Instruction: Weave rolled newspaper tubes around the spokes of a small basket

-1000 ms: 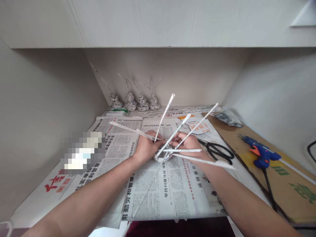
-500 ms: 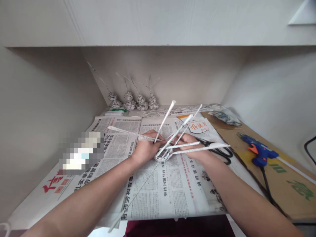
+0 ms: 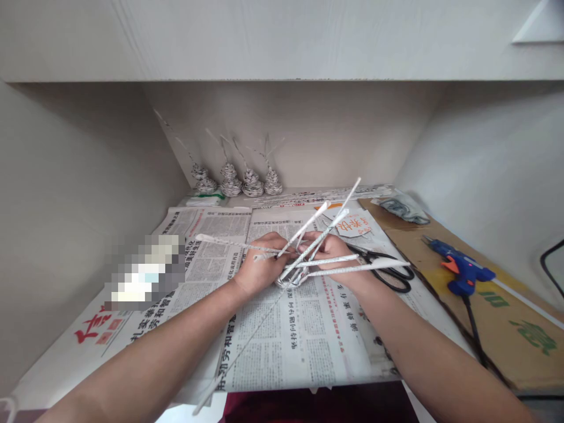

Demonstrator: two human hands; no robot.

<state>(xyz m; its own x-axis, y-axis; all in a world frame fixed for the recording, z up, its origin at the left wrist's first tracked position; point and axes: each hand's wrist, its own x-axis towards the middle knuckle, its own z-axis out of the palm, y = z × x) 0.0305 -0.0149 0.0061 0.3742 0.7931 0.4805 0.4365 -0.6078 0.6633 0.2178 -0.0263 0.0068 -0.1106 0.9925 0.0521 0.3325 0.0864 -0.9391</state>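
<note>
1. Two bare hands meet over the newspaper (image 3: 264, 346), with a small woven paper piece (image 3: 289, 282) between them; whether it touches the sheets, I cannot tell.
2. Left hand (image 3: 265, 261): grip clamped on the piece's left side.
3. Right hand (image 3: 329, 251): grip pinched on the paper rods (image 3: 330, 260) at the far side; exactly which one is hidden.
4. Most rods fan rightward; one points left, across the left hand.
5. Black scissors (image 3: 392, 272) lie beside the right forearm; a blue glue gun (image 3: 465, 270) rests on cardboard (image 3: 520, 352).
6. Four woven gourd shapes (image 3: 273, 184) stand behind.
</note>
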